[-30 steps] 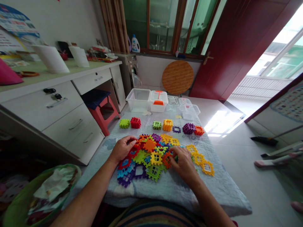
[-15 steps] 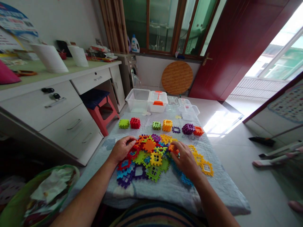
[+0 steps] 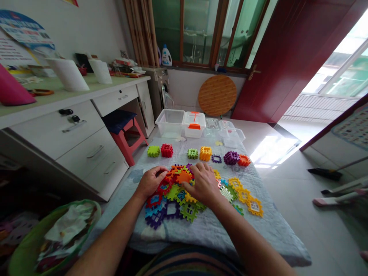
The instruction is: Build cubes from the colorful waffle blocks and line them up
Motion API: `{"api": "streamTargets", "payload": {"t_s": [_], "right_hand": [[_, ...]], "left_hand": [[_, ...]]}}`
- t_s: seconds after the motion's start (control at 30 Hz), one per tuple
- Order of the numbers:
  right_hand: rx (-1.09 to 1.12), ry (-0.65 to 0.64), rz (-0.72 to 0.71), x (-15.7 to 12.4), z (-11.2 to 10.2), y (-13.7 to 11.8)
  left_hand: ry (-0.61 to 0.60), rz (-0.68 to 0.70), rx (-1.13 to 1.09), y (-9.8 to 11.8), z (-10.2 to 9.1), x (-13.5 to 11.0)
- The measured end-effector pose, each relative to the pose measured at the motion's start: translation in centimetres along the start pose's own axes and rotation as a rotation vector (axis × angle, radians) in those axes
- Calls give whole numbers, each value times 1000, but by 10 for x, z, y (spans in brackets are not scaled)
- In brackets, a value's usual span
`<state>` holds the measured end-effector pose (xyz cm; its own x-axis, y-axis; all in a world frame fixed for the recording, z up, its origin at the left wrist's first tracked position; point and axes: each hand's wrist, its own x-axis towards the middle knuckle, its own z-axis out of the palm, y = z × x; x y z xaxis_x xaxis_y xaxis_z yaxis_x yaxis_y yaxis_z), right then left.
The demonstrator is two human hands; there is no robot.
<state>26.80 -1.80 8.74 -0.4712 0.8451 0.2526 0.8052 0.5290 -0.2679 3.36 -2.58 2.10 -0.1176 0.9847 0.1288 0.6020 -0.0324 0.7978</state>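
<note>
Heaped in front of me is a pile of interlocking plastic building tiles (image 3: 172, 193) in red, orange, green, blue, purple and yellow, with notched edges. My left hand (image 3: 151, 182) is at the pile's left edge, thumb and forefinger closed on an orange tile (image 3: 170, 176), partly covered by the fingers. Over the middle of the pile my right hand (image 3: 203, 182) reaches palm down, thumb apart from the fingers, beside a solid orange tile (image 3: 184, 176). Its fingertips hide part of the heap. Yellow window tiles (image 3: 244, 195) lie in a row on the right.
Behind the pile stand colour-sorted stacks: green (image 3: 153, 151), red (image 3: 166, 150), yellow (image 3: 206, 153), purple (image 3: 231, 157) and orange (image 3: 244, 160). Clear plastic boxes (image 3: 170, 123) line the table's far end. A bin (image 3: 96, 214) is at left.
My right hand has moved left from the pile's right side to its middle, uncovering white and green tiles there. My left hand has stayed at the left edge. The view has shifted slightly.
</note>
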Motion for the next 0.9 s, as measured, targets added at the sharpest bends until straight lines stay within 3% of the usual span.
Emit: {"api": "streamTargets", "payload": {"t_s": [0.2,0.37,0.47,0.67,0.77,0.9], "right_hand": [[-119,-66,74,8,22,-17],[-99,-47,90,9,20,-13],[13,2,125,11,3,7],[196,66,295,-2,-36,81],[145,-6,257,-18,-35,98],[72,-87,205,-31,-22,92]], "left_hand": [[-1,6,-22,4,-1,-1],[-49,20,-39,4,-2,-1],[-64,13,-60,1,-2,0],[-63,8,-74,-3,-1,0],[-67,9,-67,-3,-2,0],[-62,6,-42,-3,-2,0]]}}
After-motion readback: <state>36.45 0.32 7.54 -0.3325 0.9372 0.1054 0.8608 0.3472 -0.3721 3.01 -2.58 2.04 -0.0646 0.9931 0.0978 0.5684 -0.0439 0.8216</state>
